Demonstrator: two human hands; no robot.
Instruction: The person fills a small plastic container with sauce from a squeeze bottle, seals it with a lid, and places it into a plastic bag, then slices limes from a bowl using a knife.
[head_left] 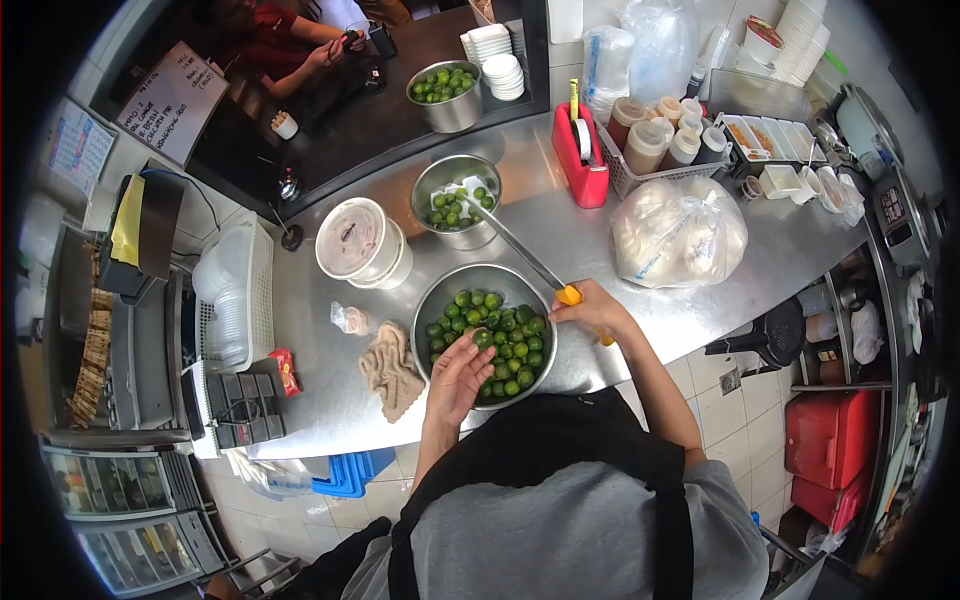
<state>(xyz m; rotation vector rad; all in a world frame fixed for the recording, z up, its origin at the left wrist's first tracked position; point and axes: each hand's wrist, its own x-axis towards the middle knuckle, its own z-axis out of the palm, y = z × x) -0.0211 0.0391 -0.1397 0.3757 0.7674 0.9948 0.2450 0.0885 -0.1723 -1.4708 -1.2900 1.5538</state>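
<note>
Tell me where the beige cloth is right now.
In the head view, the beige cloth lies on the steel counter, just left of the large bowl of limes.

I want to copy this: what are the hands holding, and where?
The left hand holds a green fruit by its side. The right hand holds a long metal tool by its orange handle.

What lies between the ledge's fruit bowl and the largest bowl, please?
The head view shows a steel bowl of green fruit, a tool reaching over it.
</note>
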